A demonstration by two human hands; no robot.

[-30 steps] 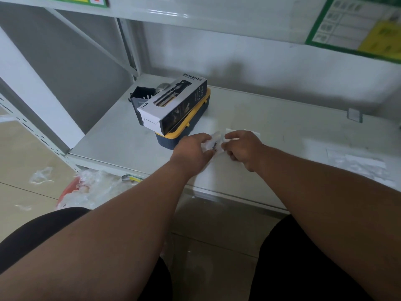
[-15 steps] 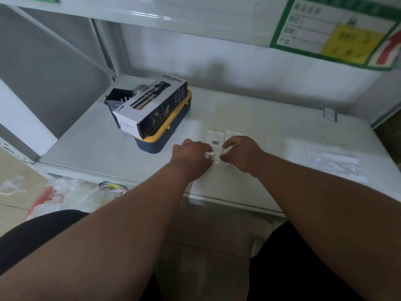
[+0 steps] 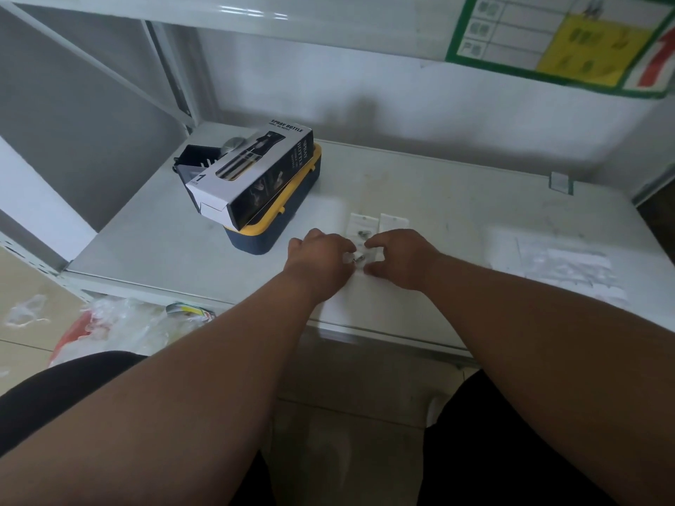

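On the white shelf [image 3: 456,199], my left hand [image 3: 321,255] and my right hand [image 3: 400,257] meet over a small clear plastic packet [image 3: 359,257] with a small metal part inside. Both hands pinch the packet with curled fingers, left hand on its left edge and right hand on its right. Just beyond my fingers lie two more flat white packets [image 3: 380,224] side by side, one with a small metal part showing. My palms hide most of the held packet.
A spray bottle box [image 3: 252,177] lies across a blue and yellow case [image 3: 288,217] at the shelf's left, with a black holder [image 3: 193,160] behind. Clear bags [image 3: 562,264] lie at the right. A red bin with plastic wrap [image 3: 109,330] stands on the floor below left.
The view has shifted left and down, so the shelf objects sit further right in frame. My hands have come down with the packet close to the shelf surface, still pinching it.
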